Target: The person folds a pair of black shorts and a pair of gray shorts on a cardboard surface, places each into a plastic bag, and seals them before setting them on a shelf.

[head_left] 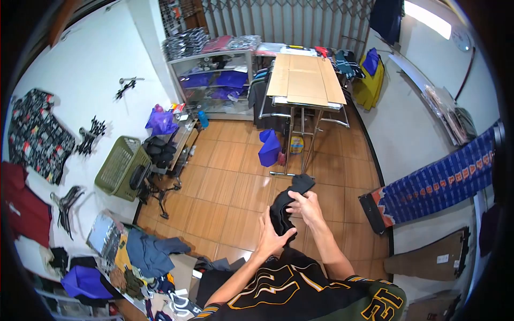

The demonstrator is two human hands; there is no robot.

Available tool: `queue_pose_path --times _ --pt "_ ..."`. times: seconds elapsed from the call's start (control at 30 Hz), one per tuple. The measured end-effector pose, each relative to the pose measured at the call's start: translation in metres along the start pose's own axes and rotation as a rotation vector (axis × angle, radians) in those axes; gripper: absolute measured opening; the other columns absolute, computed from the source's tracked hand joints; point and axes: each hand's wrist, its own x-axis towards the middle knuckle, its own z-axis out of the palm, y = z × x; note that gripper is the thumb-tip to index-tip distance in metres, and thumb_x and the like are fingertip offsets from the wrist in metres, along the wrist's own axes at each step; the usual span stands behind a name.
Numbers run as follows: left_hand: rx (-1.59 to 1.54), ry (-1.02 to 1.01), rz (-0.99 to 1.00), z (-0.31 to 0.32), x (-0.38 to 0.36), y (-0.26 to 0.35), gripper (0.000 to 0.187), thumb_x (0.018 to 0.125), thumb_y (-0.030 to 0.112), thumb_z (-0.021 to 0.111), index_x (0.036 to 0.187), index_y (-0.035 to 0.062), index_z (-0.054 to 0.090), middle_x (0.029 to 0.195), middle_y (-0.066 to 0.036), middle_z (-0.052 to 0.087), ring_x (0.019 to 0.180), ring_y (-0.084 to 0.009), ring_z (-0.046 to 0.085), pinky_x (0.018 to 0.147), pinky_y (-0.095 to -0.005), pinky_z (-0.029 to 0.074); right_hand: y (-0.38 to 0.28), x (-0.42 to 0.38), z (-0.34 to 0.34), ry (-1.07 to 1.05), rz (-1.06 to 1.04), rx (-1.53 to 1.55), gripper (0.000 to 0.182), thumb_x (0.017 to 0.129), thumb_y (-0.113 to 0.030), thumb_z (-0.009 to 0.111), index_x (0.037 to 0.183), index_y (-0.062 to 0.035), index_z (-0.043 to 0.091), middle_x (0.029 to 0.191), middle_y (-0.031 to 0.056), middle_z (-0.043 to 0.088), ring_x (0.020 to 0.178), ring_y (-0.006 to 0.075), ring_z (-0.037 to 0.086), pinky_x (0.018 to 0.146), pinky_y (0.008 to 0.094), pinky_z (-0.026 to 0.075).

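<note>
A bunched length of black cloth [280, 207] hangs in front of my chest, over the tiled floor; its exact kind does not show. My left hand [272, 234] grips the lower part, fingers behind it and thumb across the near side. Higher up, my right hand [305, 207] pinches the cloth below its top end, which sticks out beyond the fingers. Some fingertips of both hands are hidden by the fabric.
Ahead stands a metal-legged table with a cardboard sheet [308, 80]. A glass display case [214, 80] is behind it. Folded clothes [155, 254] lie at lower left, near a green basket [119, 166]. A blue patterned scarf [439, 184] hangs on the right.
</note>
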Motion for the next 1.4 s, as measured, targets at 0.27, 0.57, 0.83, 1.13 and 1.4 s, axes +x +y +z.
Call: queue_pose_path --times 0.27,0.57,0.83,1.13,1.4 --pt "0.039 -0.124 0.101 0.004 0.101 -0.056 0.049 0.084 0.002 0.066 0.131 -0.0009 0.053 0.116 -0.028 0.062 0.107 -0.0478 0.060 0.093 -0.0492 0.050 -0.049 0.050 -0.013 0.250 -0.219 0.152 0.030 0.093 -0.022 0.067 0.104 0.0046 0.061 0.097 0.0171 0.069 0.078 0.0319 0.074 0.057 0.0363 0.063" --pt "-0.249 -0.223 0.066 -0.023 0.284 -0.031 0.028 0.086 0.013 0.079 0.109 -0.0028 0.071 0.096 -0.016 0.076 0.087 -0.0151 0.071 0.078 -0.0320 0.056 -0.124 0.161 -0.059 0.471 -0.428 0.110 0.027 0.093 -0.022 0.069 0.091 0.0043 0.063 0.083 0.0138 0.070 0.065 0.0249 0.073 0.052 0.0326 0.061" --pt "-0.604 -0.124 0.253 -0.005 0.470 0.006 0.035 0.085 0.009 0.080 0.116 -0.0009 0.066 0.074 0.003 0.056 0.065 -0.0039 0.045 0.056 -0.0204 0.039 -0.206 0.290 -0.067 0.590 -0.581 0.245 0.033 0.092 -0.027 0.070 0.095 0.0041 0.060 0.084 0.0132 0.068 0.063 0.0241 0.070 0.051 0.0306 0.058" --pt "-0.567 -0.010 0.307 0.007 0.687 0.014 0.053 0.094 0.010 0.069 0.140 -0.0043 0.045 0.130 -0.023 0.062 0.118 -0.0260 0.062 0.099 -0.0349 0.051 -0.266 0.483 -0.052 0.416 -0.795 0.112 0.037 0.102 -0.027 0.058 0.126 0.0016 0.061 0.124 0.0176 0.066 0.109 0.0312 0.069 0.086 0.0424 0.060" --pt "-0.472 -0.292 0.103 -0.015 0.689 -0.171 0.046 0.096 0.023 0.071 0.134 0.0016 0.056 0.127 -0.014 0.065 0.117 -0.0222 0.062 0.096 -0.0343 0.053 -0.171 0.604 -0.044 0.588 -0.679 -1.167 0.059 0.085 -0.030 0.075 0.133 0.0017 0.058 0.136 0.0265 0.058 0.128 0.0410 0.055 0.108 0.0477 0.043"
